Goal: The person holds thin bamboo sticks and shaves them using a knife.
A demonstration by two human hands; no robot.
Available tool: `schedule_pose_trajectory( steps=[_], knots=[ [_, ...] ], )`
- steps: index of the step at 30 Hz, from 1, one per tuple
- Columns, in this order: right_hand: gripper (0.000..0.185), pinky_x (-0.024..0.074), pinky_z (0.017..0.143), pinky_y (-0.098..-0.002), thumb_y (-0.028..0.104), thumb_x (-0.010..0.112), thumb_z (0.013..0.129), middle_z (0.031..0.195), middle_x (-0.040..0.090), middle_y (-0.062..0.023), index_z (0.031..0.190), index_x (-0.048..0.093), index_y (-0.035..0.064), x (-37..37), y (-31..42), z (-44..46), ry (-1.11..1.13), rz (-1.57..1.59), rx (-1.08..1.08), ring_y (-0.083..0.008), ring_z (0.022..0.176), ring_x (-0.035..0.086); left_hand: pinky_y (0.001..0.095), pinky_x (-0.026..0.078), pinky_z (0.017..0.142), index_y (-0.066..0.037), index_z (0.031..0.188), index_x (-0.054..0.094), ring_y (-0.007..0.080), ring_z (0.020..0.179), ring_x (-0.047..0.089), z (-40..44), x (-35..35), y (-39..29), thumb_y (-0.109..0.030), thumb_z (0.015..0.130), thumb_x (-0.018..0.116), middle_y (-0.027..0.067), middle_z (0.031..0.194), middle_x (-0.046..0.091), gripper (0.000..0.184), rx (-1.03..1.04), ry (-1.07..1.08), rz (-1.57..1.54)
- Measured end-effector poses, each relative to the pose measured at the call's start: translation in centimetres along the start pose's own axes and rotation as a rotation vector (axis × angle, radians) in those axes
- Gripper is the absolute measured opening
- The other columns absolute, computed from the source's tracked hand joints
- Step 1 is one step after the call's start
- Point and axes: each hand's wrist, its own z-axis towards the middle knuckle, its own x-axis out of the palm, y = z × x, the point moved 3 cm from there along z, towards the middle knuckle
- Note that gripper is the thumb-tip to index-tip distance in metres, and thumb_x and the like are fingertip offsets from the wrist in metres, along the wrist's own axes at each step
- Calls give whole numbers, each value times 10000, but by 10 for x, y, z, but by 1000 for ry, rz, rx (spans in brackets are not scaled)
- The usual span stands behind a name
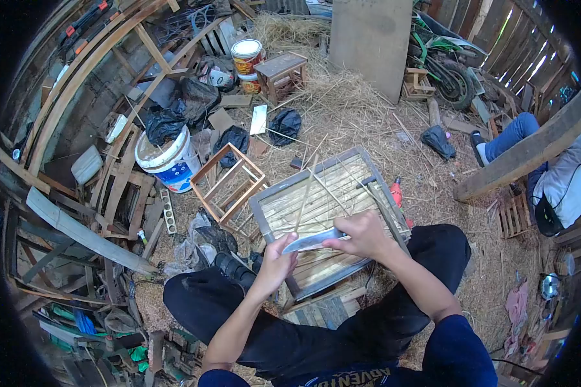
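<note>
Brown wood, open box frame (243, 200) at 10 o'clock from the hands: rails joined, sides unfilled. Left hand (276, 263) appears to pinch a thin strip (306, 193) pointing between 12 and 1 o'clock; can't tell if the blade touches it. Beneath, framed panel (342, 157): slats cover much of it, loose strips (329, 192) on top, 12 o'clock. Knife (313, 241) gripped by right hand (363, 236), handle hidden. Judgement: strip work partway, loose pieces apparently left, finished amount unclear.
</note>
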Motion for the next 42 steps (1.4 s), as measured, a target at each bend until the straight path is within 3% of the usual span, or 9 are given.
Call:
schedule_pose_trajectory(
  steps=[2, 7, 12, 17, 22, 32, 35, 38, 42],
  knots=[
    [548, 378, 382, -349, 592, 678, 839, 432, 484, -39, 615, 543, 110, 5, 6, 0, 37, -10, -14, -220, 350, 493, 255, 416, 557, -4, 1074, 626, 84, 622, 551, 2, -1, 7, -150, 1013, 514, 4, 717, 596, 194, 53, -22, 267],
    [550, 397, 414, -373, 534, 727, 809, 448, 477, -66, 589, 486, 91, -1, 13, 16, -24, 27, -10, -250, 386, 511, 357, 493, 834, 34, 1124, 634, 232, 921, 660, 3, 22, -12, -138, 966, 573, 166, 989, 700, 241, 187, -117, 536],
    [544, 399, 410, -368, 540, 723, 808, 455, 487, -57, 597, 499, 92, -11, 6, 22, -98, -21, 11, -238, 392, 524, 362, 496, 650, 40, 943, 657, 237, 696, 677, -2, 27, -30, -152, 974, 586, 206, 725, 639, 208, 379, -185, 638],
    [506, 391, 410, -373, 502, 703, 854, 461, 477, -61, 627, 516, 91, -33, -10, 19, -142, -102, 17, -241, 397, 525, 366, 372, 456, 28, 752, 570, 189, 433, 448, -6, 25, -24, -186, 997, 580, 167, 523, 477, 325, 321, -169, 670],
    [516, 394, 465, -417, 502, 593, 946, 496, 482, -115, 685, 533, 61, -86, -90, -1, -383, -86, 692, -304, 453, 514, 341, 322, 455, 19, 758, 542, 123, 493, 321, -29, 9, -5, -211, 1025, 546, 110, 521, 399, 352, 316, -59, 672],
    [495, 391, 395, -370, 501, 672, 890, 462, 489, -59, 643, 505, 106, -30, -34, -2, -171, -17, 233, -229, 384, 523, 294, 247, 502, 21, 753, 485, 52, 609, 288, -11, -9, 18, -304, 1062, 477, -44, 621, 318, 448, 120, -117, 304],
    [522, 386, 383, -359, 535, 668, 880, 452, 496, -47, 624, 494, 114, -13, -12, 5, -113, -4, 106, -212, 373, 524, 229, 270, 488, -61, 790, 522, 27, 533, 353, -2, 0, 7, -311, 1062, 453, -70, 627, 418, 376, 120, -70, 295],
    [485, 391, 416, -384, 502, 720, 834, 464, 485, -76, 664, 525, 92, 1, 4, 9, 27, 99, 83, -261, 406, 533, 342, 445, 620, 45, 994, 626, 138, 657, 556, 7, 2, 8, -218, 1020, 503, 94, 684, 593, 291, 181, -81, 455],
    [526, 395, 412, -386, 532, 708, 836, 437, 464, -88, 627, 519, 88, 11, 25, 17, 28, 168, 8, -276, 390, 516, 465, 469, 878, 42, 1191, 585, 412, 1025, 624, -1, 17, -9, -177, 991, 494, 272, 1088, 645, 311, 144, -46, 651]
  ],
)
